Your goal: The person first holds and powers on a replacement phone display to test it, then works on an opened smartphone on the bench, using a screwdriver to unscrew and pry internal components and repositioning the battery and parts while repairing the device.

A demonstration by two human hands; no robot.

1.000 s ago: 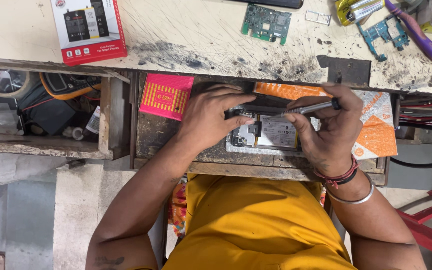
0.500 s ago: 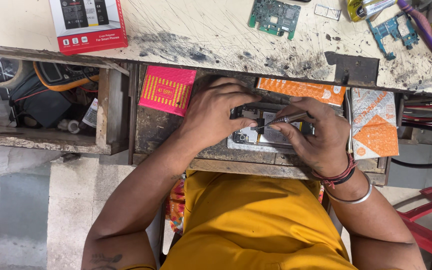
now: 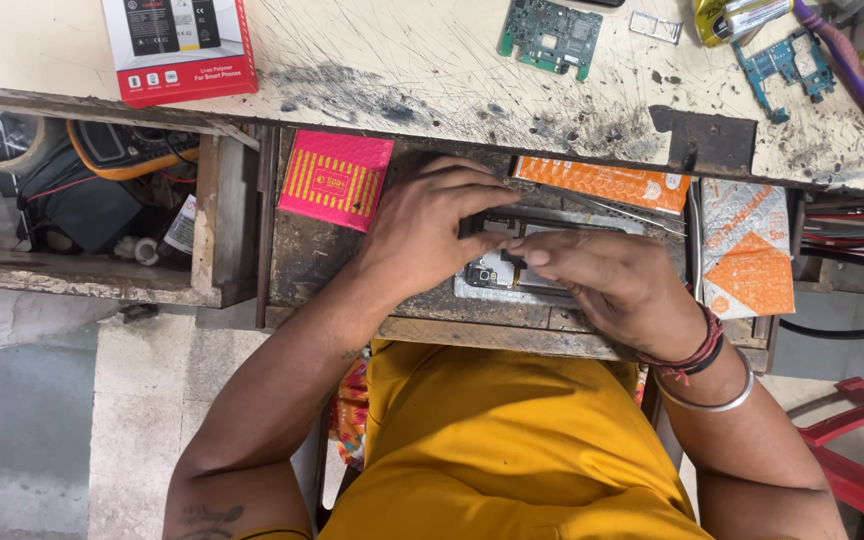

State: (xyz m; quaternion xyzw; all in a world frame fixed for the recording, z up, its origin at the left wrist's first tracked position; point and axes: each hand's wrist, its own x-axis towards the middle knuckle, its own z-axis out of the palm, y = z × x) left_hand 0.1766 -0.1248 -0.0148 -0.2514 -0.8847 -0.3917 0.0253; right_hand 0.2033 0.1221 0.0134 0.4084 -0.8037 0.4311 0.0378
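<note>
Overhead view of a scratched desk (image 3: 372, 70) with open drawers below its front edge. At far left, one red-and-white box (image 3: 180, 45) lay on the desk top, above a side drawer (image 3: 207, 215) holding one yellow-cased meter (image 3: 112, 150) and dark clutter. In the middle drawer lay one pink packet (image 3: 335, 180). Beside it, the left hand (image 3: 432, 225) was curled over the top edge of one opened phone (image 3: 507, 275), its back off and inner parts showing; the fingers pressed on the frame, the grip closed on the phone. The right hand (image 3: 617, 285) lay across the phone's right part, its thumb and forefinger pinched together over the middle of the device; whether anything sat between the tips cannot be told. One orange packet (image 3: 602, 183) lay behind the hands, and one silver-and-orange packet (image 3: 747, 250) lay to the right. On the desk top were two circuit boards, one green (image 3: 550, 35) and one blue (image 3: 780, 62), and one purple-handled tool (image 3: 850, 68). The right wrist bore one metal bangle (image 3: 712, 400) and red threads.

Compared with half a second earlier, the slim dark tool formerly held in the right hand was out of sight, and the right fingers had shifted left onto the phone's centre. The left hand remained at the phone's upper edge.
</note>
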